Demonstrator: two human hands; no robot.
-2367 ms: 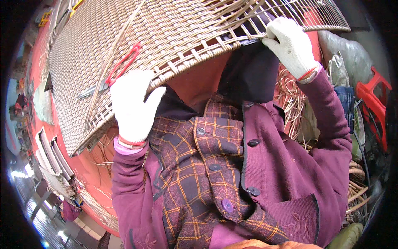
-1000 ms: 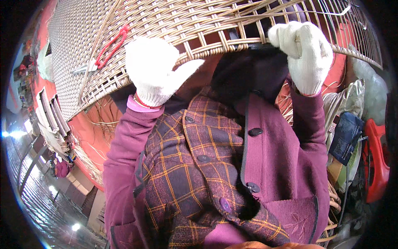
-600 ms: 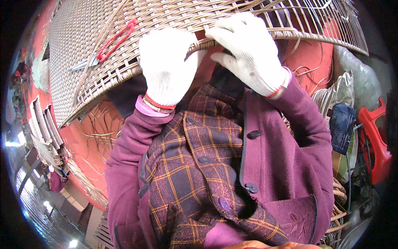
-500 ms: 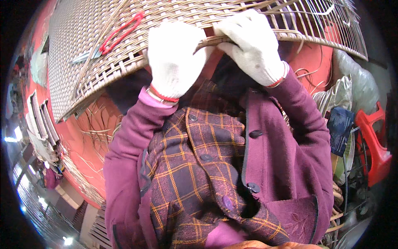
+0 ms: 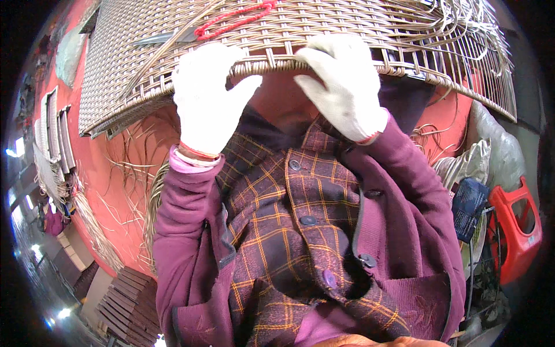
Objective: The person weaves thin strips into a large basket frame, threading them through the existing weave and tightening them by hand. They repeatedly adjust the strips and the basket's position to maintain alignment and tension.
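A wicker panel [image 5: 139,66] of flat brown-grey strands lies across the far side, its bound edge toward me. My left hand [image 5: 208,104], in a white knit glove, grips that edge, fingers over it and thumb below. To its right, my right hand [image 5: 344,84], gloved likewise, holds the edge between spread thumb and fingers; its fingertips are partly hidden. A stretch of wrapped rim shows between the hands. Scissors with red-wrapped handles [image 5: 237,20] rest on the weave beyond my left hand. At the panel's right, loose strands [image 5: 462,29] stick out.
A red surface [image 5: 110,191] lies under the panel, with loose strands [image 5: 136,165] scattered at left. At right are clear plastic bags [image 5: 500,141], a dark blue packet [image 5: 469,208] and a red plastic stool [image 5: 517,231]. Brown slatted pieces [image 5: 127,301] lie at lower left.
My hands have moved apart and the strand bundle between them now lies along the rim. In the view, the panel and scissors have shifted up and right.
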